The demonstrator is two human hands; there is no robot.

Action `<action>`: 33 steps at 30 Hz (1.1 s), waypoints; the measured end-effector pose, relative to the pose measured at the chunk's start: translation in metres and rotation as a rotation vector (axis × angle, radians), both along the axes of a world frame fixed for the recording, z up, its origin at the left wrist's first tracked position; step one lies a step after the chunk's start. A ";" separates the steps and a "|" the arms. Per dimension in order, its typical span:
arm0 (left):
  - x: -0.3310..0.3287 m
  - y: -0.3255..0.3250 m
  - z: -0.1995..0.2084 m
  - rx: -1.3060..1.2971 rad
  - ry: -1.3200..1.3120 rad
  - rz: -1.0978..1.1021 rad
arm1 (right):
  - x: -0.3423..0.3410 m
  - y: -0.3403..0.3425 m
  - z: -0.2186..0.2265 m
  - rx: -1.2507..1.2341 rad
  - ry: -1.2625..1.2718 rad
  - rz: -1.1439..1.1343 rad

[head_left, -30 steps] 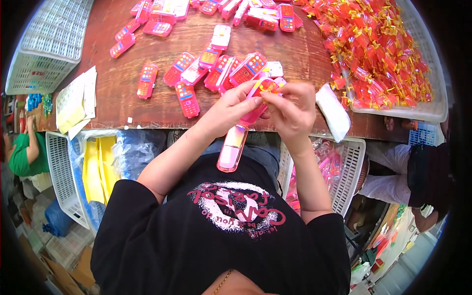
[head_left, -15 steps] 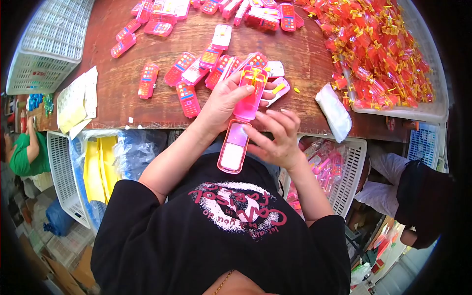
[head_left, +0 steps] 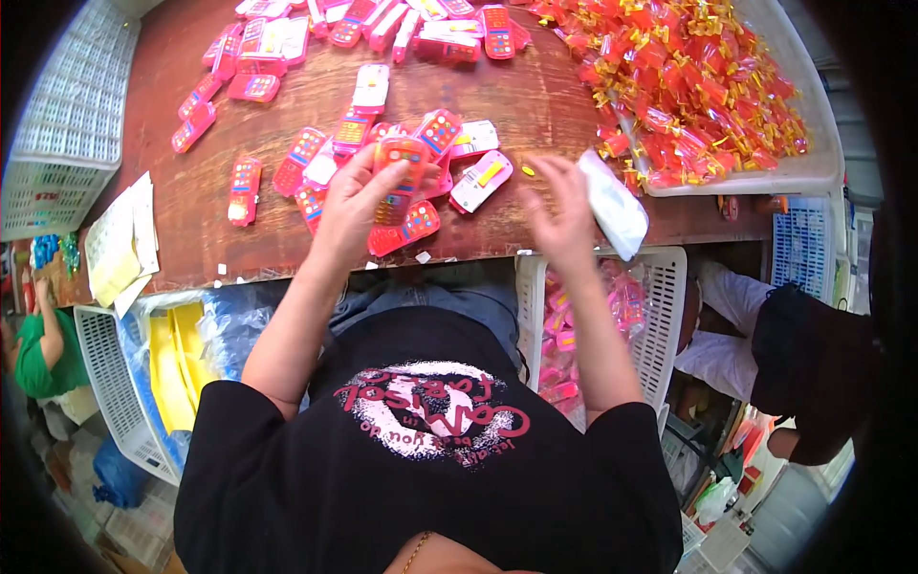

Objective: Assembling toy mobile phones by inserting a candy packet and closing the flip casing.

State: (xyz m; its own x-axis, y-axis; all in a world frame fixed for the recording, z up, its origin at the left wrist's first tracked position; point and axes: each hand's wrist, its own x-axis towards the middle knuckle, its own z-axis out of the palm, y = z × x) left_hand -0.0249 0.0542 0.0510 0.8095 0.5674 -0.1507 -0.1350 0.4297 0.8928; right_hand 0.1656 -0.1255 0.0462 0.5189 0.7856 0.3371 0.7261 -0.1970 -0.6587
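- Left hand [head_left: 352, 203]: fingers curled around an orange toy phone [head_left: 400, 177], which it holds upright above the near edge of the desk [head_left: 535, 105].
- Right hand [head_left: 564, 215]: open, fingers spread and holding nothing, hovering above the desk edge, well to the right of the held toy.
- Toy phone with a yellow strip [head_left: 481, 180]: lies flat on the desk between the two hands, nearer the right hand's fingertips.
- Red toy phone [head_left: 404, 228]: lies on the desk just below the left hand's fingers, close to the near edge.
- Loose cluster of pink and red toy phones [head_left: 316, 158]: spread on the desk just beyond and left of the left hand; a further batch lies along the far edge.
- White packet [head_left: 613, 203]: rests at the desk edge just right of the right hand.
- Tray of red and yellow wrapped pieces [head_left: 813, 172]: beyond and to the right of the right hand.
- White basket [head_left: 665, 316]: below the desk edge under the right forearm, holding pink toys.
- White basket with yellow sheets [head_left: 105, 383]: down and left of the left forearm.
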 end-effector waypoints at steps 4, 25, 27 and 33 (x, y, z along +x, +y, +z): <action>-0.012 0.024 -0.011 0.352 0.151 0.082 | 0.125 -0.038 -0.019 -0.275 -0.565 -0.132; -0.018 0.108 -0.071 1.185 0.493 0.491 | 0.058 -0.023 -0.021 0.037 0.135 -0.215; -0.030 0.148 -0.086 1.090 0.550 0.568 | 0.045 -0.031 -0.023 0.038 0.150 -0.244; -0.038 0.262 -0.102 1.108 1.045 0.955 | 0.011 -0.023 -0.020 -0.018 0.230 -0.189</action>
